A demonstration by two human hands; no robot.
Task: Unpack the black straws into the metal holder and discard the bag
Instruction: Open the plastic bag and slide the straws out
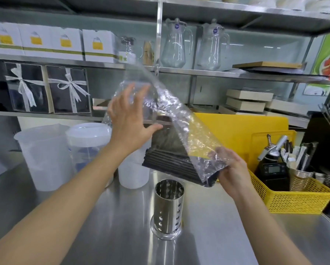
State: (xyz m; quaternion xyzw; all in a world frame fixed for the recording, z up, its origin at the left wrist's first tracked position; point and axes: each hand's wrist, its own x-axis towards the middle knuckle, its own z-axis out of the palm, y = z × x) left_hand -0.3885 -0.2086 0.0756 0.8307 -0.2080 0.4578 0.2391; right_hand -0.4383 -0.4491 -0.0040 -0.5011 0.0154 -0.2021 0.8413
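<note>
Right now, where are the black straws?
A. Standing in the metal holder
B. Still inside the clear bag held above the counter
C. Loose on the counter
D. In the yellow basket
B: the black straws lie bundled inside the clear bag, gripped at its lower end by the right hand with the left hand against its side, while the metal holder below shows no straws in it.

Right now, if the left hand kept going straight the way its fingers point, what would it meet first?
Most likely the clear plastic bag: the left hand is open, fingers spread up and right, at or just short of the film. Actual contact is unclear; the black straws sit lower.
</note>
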